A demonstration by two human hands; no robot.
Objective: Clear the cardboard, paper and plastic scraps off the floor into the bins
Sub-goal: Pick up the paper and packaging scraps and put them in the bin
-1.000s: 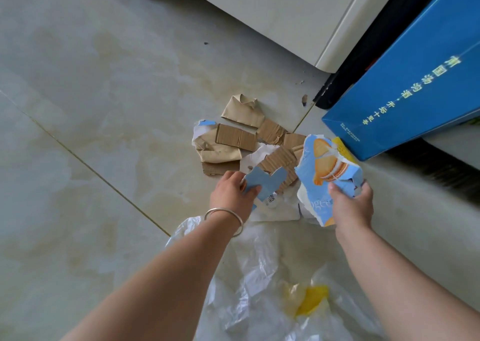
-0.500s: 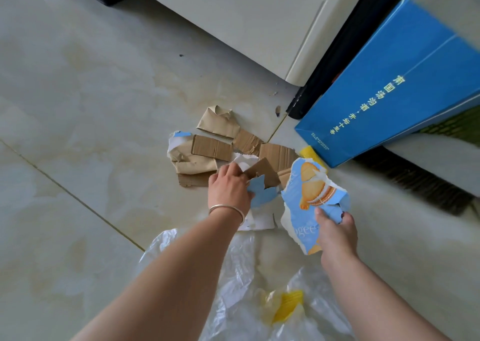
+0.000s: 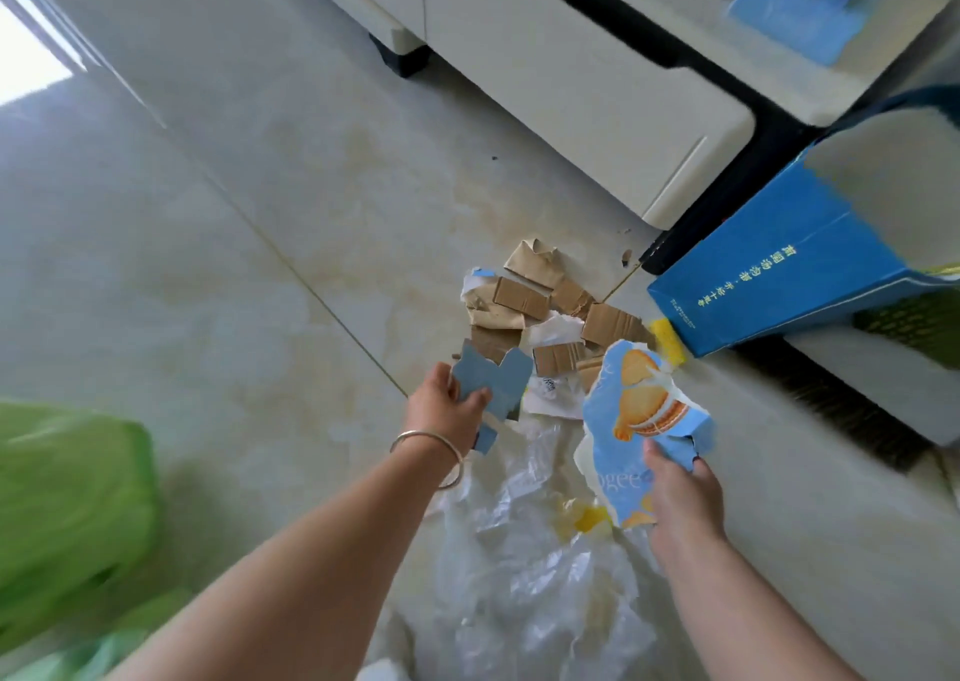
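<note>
The left hand, low on the scrap pile half a second ago, has lifted clear, thumb and fingers pinching a grey-blue cardboard piece with a notched top edge, just left of frame centre. The right hand, lower right of centre, keeps gripping a torn blue biscuit wrapper. Brown cardboard scraps lie beyond on the floor, clear plastic below. A green bag has entered at lower left; the blue box sits right.
</note>
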